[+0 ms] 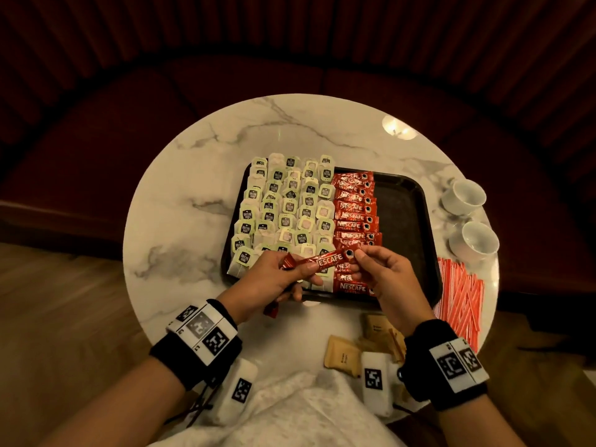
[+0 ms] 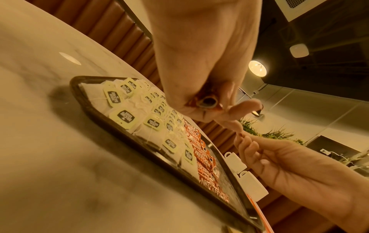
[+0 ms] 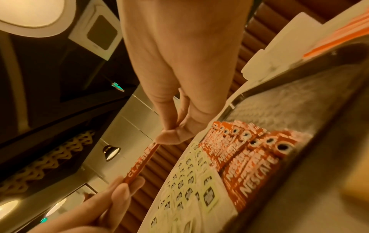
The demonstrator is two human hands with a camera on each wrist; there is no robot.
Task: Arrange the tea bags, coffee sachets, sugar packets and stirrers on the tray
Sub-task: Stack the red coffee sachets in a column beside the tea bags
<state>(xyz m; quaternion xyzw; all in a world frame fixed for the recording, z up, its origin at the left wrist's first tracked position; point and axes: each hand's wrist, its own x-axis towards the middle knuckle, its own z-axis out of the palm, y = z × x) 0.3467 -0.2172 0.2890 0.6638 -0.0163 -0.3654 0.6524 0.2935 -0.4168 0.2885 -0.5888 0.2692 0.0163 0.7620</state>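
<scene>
A dark tray [image 1: 403,195] sits mid-table. Rows of tea bags [image 1: 283,208] fill its left part, and a column of red coffee sachets [image 1: 354,217] lies beside them. Its right part is bare. Above the tray's near edge, one red coffee sachet [image 1: 329,260] is held level between both hands. My left hand [image 1: 306,273] grips its left end; my right hand [image 1: 354,254] pinches its right end. Another red sachet end [image 1: 271,309] pokes out under the left palm. The right wrist view shows the held sachet [image 3: 139,165] between right fingertips [image 3: 169,139] and left fingers [image 3: 119,195].
Red-striped stirrers [image 1: 458,295] lie piled right of the tray. Brown sugar packets [image 1: 343,350] lie near the table's front edge, by my right wrist. Two white cups [image 1: 467,195] stand at the right rim. A dark red sofa curves behind the round marble table [image 1: 193,162].
</scene>
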